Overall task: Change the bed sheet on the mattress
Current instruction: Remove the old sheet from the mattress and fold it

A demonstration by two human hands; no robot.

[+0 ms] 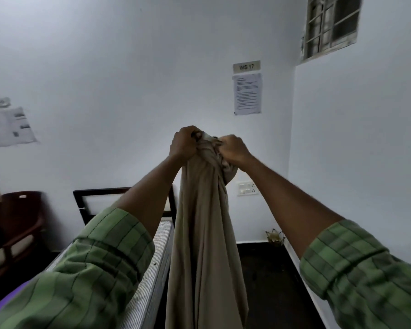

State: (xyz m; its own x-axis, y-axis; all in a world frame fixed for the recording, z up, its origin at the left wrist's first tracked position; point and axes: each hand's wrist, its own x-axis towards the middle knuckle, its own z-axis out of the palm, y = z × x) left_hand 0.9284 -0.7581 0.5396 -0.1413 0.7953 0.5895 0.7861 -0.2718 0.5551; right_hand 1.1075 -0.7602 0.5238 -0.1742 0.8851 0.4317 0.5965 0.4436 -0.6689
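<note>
Both arms are raised at chest-to-head height w/ the left hand (pixel 183 143) and right hand (pixel 233 148) close together, each clenched on the bunched top edge of the beige bed sheet (pixel 204 233). The sheet hangs as one long gathered column, approx. vertical, down past the bottom of frame; its lower end is not visible. The mattress (pixel 152 269), striped ticking bare, lies lower left, just beside the hanging cloth, w/ the dark headboard (pixel 100 193) at its far end. Step in hand is prob. locating a hem or corner before spreading. Risks: fabric is twisted, so it may open skewed; the hidden lower end could drag on the dark floor (pixel 266 281) and soil; one fist slipping would drop the bundle.
</note>
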